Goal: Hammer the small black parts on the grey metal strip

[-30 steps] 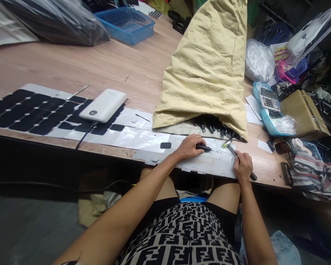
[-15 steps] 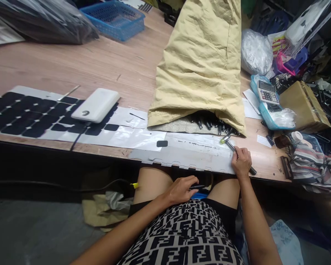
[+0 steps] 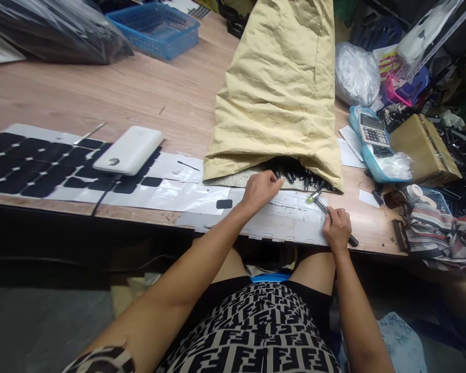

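Note:
My left hand [image 3: 261,190] reaches to the open mouth of a yellow cloth sack [image 3: 275,109], its fingers closed around the end of a slim black part [image 3: 277,175] there. Several more black rod-shaped parts [image 3: 291,177] with shiny tips lie in the mouth; the sack hides the rest. My right hand [image 3: 337,228] is wrapped round the dark handle of a small hammer [image 3: 321,206]. Its metal head with a yellow-green face rests over the white sheet [image 3: 295,220] at the table's front edge.
Left on the table [image 3: 62,93], a white power bank [image 3: 129,150] with a cable sits on sheets of black patches [image 3: 42,160]. A blue basket [image 3: 155,31] stands behind. To the right are a calculator [image 3: 374,130], a cardboard box [image 3: 425,150] and a striped cloth [image 3: 431,228].
My left hand went from the sheet, holding a black part, down to my lap, then up to the sack's mouth without that part. My right hand keeps the hammer in place.

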`<state>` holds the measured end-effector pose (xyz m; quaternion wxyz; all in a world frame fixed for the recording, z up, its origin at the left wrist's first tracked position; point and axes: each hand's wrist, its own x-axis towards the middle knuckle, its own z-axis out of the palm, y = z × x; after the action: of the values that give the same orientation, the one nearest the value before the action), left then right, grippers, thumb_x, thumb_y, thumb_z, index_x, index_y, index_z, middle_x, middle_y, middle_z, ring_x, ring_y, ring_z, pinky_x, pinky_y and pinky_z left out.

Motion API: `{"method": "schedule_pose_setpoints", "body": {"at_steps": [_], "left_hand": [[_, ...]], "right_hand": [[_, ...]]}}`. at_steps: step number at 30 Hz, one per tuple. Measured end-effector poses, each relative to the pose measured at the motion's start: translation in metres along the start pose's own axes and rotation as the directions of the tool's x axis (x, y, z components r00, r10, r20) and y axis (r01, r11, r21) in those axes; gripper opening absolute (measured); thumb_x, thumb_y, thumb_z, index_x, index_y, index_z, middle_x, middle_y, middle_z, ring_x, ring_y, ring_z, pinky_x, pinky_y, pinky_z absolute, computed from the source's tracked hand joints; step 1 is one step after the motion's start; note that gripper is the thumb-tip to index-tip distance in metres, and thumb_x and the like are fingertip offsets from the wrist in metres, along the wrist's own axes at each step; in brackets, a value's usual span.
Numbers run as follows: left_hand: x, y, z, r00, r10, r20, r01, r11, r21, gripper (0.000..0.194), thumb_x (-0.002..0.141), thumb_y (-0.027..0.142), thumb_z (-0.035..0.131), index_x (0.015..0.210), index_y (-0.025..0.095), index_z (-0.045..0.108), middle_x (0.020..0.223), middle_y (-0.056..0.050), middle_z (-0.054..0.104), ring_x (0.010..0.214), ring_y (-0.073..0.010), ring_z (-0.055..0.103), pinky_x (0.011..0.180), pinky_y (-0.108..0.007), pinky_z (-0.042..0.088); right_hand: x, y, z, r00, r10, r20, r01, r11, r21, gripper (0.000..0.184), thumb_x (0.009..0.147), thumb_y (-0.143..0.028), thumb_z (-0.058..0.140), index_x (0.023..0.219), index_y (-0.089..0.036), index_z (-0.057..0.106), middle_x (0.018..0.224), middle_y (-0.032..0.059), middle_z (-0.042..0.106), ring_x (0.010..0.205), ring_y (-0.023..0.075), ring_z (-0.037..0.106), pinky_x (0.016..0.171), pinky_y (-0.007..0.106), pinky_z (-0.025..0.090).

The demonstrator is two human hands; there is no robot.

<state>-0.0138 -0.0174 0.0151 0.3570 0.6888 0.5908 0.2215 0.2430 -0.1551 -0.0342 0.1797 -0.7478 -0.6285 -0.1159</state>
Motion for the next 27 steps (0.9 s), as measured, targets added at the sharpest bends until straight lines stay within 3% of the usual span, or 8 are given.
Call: {"method": "schedule_pose_setpoints", "body": {"at_steps": [3, 7, 10, 13, 16, 18, 22, 27], "left_hand": [[0.046, 0.001, 0.014, 0.981, -0.134, -0.142, 0.156, 0.975, 0.156, 0.037, 0.091, 0.049, 0.061, 0.095, 0.013, 0.071, 0.097, -0.019, 0.072, 0.097, -0.0361, 0.067, 0.082, -0.045, 0.051], [0.054, -0.003, 0.021, 0.978, -0.18, -0.1, 0.202, 0.937, 0.284, 0.03, 0.087, 0.042, 0.063, 0.093, 0.014, 0.071, 0.099, -0.02, 0.071, 0.099, -0.0399, 0.066, 0.082, -0.047, 0.051], [0.031, -0.011, 0.015, 0.993, -0.104, -0.053, 0.116, 0.931, 0.346, 0.021, 0.085, 0.032, 0.061, 0.096, 0.016, 0.07, 0.1, -0.015, 0.07, 0.092, -0.034, 0.066, 0.076, -0.042, 0.05], [0.006, -0.025, 0.011, 0.998, 0.06, 0.032, -0.067, 0.945, 0.321, 0.017, 0.084, 0.029, 0.062, 0.094, 0.019, 0.07, 0.1, -0.01, 0.069, 0.089, -0.027, 0.064, 0.074, -0.036, 0.049], [-0.008, -0.038, 0.018, 0.955, 0.268, 0.124, -0.288, 0.939, 0.188, 0.014, 0.083, 0.032, 0.067, 0.09, 0.02, 0.071, 0.096, -0.006, 0.067, 0.092, -0.0239, 0.06, 0.079, -0.034, 0.047], [-0.01, -0.044, 0.028, 0.923, 0.366, 0.119, -0.379, 0.918, 0.118, 0.016, 0.082, 0.035, 0.072, 0.091, 0.021, 0.073, 0.094, -0.006, 0.066, 0.095, -0.0241, 0.057, 0.084, -0.035, 0.045], [-0.003, -0.05, 0.042, 0.905, 0.422, 0.049, -0.424, 0.902, 0.074, 0.018, 0.082, 0.034, 0.076, 0.095, 0.022, 0.075, 0.092, -0.005, 0.065, 0.095, -0.0235, 0.055, 0.087, -0.037, 0.043], [0.001, -0.053, 0.043, 0.918, 0.394, 0.053, -0.397, 0.917, 0.048, 0.017, 0.081, 0.034, 0.079, 0.094, 0.023, 0.077, 0.091, -0.003, 0.066, 0.095, -0.0229, 0.055, 0.087, -0.037, 0.042]], "right_hand": [[0.0, -0.001, -0.001, 1.0, 0.009, 0.008, -0.009, 1.0, -0.001, 0.029, 0.092, -0.021, 0.053, 0.114, -0.022, 0.072, 0.095, 0.0067, 0.06, 0.088, 0.0226, 0.05, 0.079, 0.034, 0.042], [0.0, -0.002, -0.002, 1.0, 0.009, 0.014, -0.009, 1.0, -0.012, 0.028, 0.093, -0.021, 0.052, 0.113, -0.022, 0.072, 0.095, 0.0065, 0.061, 0.088, 0.0221, 0.05, 0.08, 0.034, 0.042], [-0.001, -0.001, -0.002, 1.0, 0.01, 0.013, -0.01, 1.0, -0.014, 0.029, 0.093, -0.021, 0.052, 0.114, -0.022, 0.072, 0.096, 0.0066, 0.062, 0.087, 0.0222, 0.05, 0.079, 0.034, 0.042], [-0.001, -0.001, 0.0, 1.0, 0.011, 0.007, -0.01, 1.0, -0.008, 0.029, 0.093, -0.022, 0.052, 0.114, -0.022, 0.072, 0.096, 0.0068, 0.062, 0.088, 0.0226, 0.05, 0.079, 0.034, 0.042], [-0.001, 0.002, 0.002, 1.0, -0.003, -0.005, 0.003, 1.0, -0.017, 0.029, 0.094, -0.022, 0.052, 0.115, -0.022, 0.073, 0.096, 0.0073, 0.063, 0.087, 0.023, 0.05, 0.078, 0.034, 0.042], [-0.001, 0.004, 0.003, 1.0, -0.024, -0.013, 0.024, 0.999, -0.027, 0.031, 0.095, -0.022, 0.05, 0.116, -0.022, 0.072, 0.096, 0.0078, 0.064, 0.086, 0.0232, 0.05, 0.078, 0.035, 0.042], [-0.001, 0.003, 0.0, 0.998, -0.059, -0.03, 0.059, 0.998, 0.019, 0.032, 0.097, -0.023, 0.047, 0.118, -0.021, 0.072, 0.093, 0.0079, 0.064, 0.085, 0.0225, 0.053, 0.077, 0.034, 0.045], [-0.005, -0.029, -0.017, 0.998, 0.007, -0.056, 0.01, 0.954, 0.298, 0.036, 0.101, -0.027, 0.045, 0.129, -0.022, 0.067, 0.099, 0.008, 0.066, 0.089, 0.0197, 0.063, 0.074, 0.03, 0.051]]}}
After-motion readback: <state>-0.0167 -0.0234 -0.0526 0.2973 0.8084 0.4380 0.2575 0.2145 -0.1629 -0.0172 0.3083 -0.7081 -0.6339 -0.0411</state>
